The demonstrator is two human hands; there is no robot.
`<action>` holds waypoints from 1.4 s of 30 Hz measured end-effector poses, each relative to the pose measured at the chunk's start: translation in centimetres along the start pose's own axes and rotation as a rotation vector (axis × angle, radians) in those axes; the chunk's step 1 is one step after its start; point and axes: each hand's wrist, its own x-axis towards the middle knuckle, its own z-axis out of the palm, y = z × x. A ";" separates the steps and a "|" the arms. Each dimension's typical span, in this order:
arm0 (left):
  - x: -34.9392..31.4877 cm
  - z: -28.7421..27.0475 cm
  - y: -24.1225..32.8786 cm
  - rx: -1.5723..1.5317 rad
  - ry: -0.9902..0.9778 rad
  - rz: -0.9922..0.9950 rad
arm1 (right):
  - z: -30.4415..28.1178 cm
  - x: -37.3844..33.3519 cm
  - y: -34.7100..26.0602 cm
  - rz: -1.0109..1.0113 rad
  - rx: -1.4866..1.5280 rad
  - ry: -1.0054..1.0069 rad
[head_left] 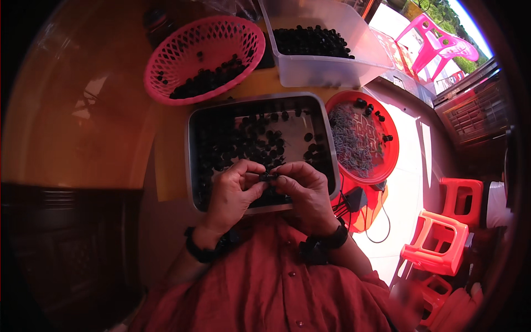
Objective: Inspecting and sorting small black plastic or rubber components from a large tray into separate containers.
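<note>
Over the near edge of a metal tray (192, 160), my left hand (235, 188) and my right hand (304, 191) meet fingertip to fingertip. Between them they pinch a small black part (267, 177), largely covered by the fingers; its exact kind cannot be made out. Many small round black pieces (260, 138) lie scattered in the tray, thickest on its left side. To the right of the tray, a round red tray (391, 157) holds a heap of thin greyish pins or screws (354, 141) and several black parts (369, 106) at its rim.
Beyond the tray stand a pink lattice basket (166, 55) and a translucent plastic bin (326, 72), both with black pieces inside. Black cables and a dark box (355, 199) sit below the red tray. Red stools (437, 246) are at the right; a pink chair (434, 47) is farther off.
</note>
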 end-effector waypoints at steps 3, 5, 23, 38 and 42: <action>0.0 0.2 -0.1 -0.274 -0.113 0.049 | 0.3 0.0 0.4 -0.018 0.022 0.022; 0.2 -0.2 -0.6 -0.312 -0.145 0.033 | 0.4 -0.1 0.5 -0.036 0.013 0.026; 0.4 -0.7 -1.8 -0.162 0.004 0.215 | 1.7 0.2 0.0 -0.482 -0.711 0.083; 0.3 -1.0 -1.4 0.139 0.012 0.298 | 1.8 0.4 -0.1 -0.480 -0.766 0.037; 0.2 -0.4 -1.0 0.145 0.086 0.300 | 1.9 0.2 -0.4 -0.423 -0.771 0.040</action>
